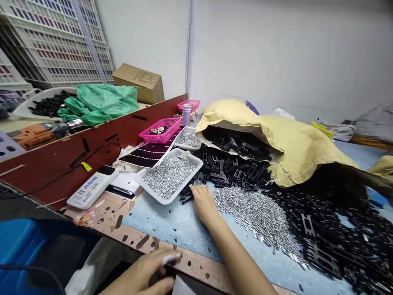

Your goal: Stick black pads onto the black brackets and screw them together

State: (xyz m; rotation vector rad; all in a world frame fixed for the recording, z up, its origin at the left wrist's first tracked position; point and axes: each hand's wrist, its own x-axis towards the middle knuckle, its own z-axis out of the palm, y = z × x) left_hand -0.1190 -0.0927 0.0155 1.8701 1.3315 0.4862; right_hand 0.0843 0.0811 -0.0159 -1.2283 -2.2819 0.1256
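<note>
My left hand (pixel 149 270) is low in the view, at the front edge of the table. Its thumb and fingers are apart with nothing seen between them, and one finger has a white wrap. On the table, my right hand (pixel 203 203) lies palm down, fingers loosely stretched, with the fingertips against black slotted parts (pixel 188 192). Just left of it stands a white tray (pixel 167 200) of small silver nuts. A heap of silver screws and nuts (pixel 258 213) spreads to its right. What is under the right palm is hidden.
Yellow sacks (pixel 294 143) spill black parts (pixel 331 229) over the right side. Behind the tray are a second tray of nuts (pixel 188 139) and a pink basket (pixel 161 129). A white device (pixel 92 186) lies beside a red-brown partition (pixel 101 139); a blue bin (pixel 27 254) stands below left.
</note>
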